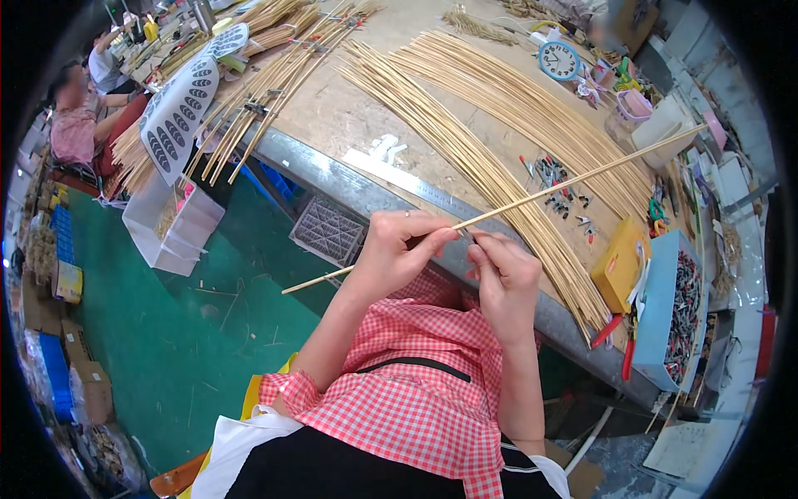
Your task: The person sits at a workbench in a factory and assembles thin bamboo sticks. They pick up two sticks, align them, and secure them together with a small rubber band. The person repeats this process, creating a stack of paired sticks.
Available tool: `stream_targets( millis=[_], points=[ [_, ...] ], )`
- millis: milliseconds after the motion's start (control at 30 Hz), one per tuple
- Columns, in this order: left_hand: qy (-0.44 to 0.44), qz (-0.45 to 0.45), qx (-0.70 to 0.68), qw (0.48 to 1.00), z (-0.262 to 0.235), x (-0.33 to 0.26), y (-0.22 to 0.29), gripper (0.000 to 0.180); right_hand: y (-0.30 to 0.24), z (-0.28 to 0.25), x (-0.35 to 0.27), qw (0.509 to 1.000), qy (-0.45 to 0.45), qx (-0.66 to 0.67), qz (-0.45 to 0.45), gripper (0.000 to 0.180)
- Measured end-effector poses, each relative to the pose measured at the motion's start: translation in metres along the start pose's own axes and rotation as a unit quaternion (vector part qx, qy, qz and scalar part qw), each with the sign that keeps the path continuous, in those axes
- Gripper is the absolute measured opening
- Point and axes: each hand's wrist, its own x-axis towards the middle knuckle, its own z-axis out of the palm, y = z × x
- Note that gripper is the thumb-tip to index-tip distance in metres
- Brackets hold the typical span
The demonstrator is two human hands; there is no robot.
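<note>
My left hand (pixel 399 249) grips a long thin bamboo stick (pixel 573 178) that runs from lower left, below the table edge, up to the right over the table. My right hand (pixel 503 279) is closed just beside it, fingertips pinching at the same stick near a small dark clip that is hard to make out. Both hands are over my lap, in front of the metal edge of the wooden table (pixel 349 116). A wide fan of the same bamboo sticks (pixel 474 158) lies across the table behind the hands.
Right of the hands are a yellow box (pixel 619 264), red-handled pliers (pixel 625 353) and a blue box of small clips (pixel 677 312). A round clock (pixel 559 60) lies far back. White patterned fan sheets (pixel 179 108) hang at the left edge. Other people sit far left.
</note>
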Motion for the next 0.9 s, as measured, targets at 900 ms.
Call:
stream_targets(
  millis=[900],
  points=[
    [-0.035,0.007,-0.007,0.999,-0.021,0.004,-0.002,0.02,0.021,0.008,-0.002,0.935,0.06,0.321,0.136,0.01]
  ],
)
